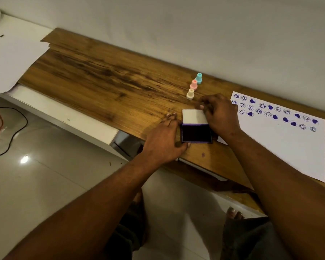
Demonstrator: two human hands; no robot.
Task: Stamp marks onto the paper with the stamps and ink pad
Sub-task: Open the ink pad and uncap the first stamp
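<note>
Ink pad (196, 133): lies open near the front edge of the desk (101, 85), dark inked face up. Its white lid (194, 116) is swung up on the far side, so the hinge line runs left to right and the case opens away from you.

Left hand (163, 141): your grip rests against the ink pad's left side, thumb at the near corner, fingers lying flat beyond it. It steadies the case and holds nothing else.

Right hand (220, 114): your grip is curled over the lid's right far corner, fingertips touching the lid. I cannot tell whether it pinches the lid or only rests there.

Stamps: three stand upright in a row beyond the ink pad, handles up. The cream stamp (190, 94) is nearest the ink pad, then the pink stamp (194, 84), then the teal stamp (198, 78) farthest.

Nearer hand: your right, which sits just beside the cream stamp.

Paper (293, 145): lies right of the ink pad, its long side running away to the right. Purple faces and hearts fill the far part; the near part is blank.
</note>
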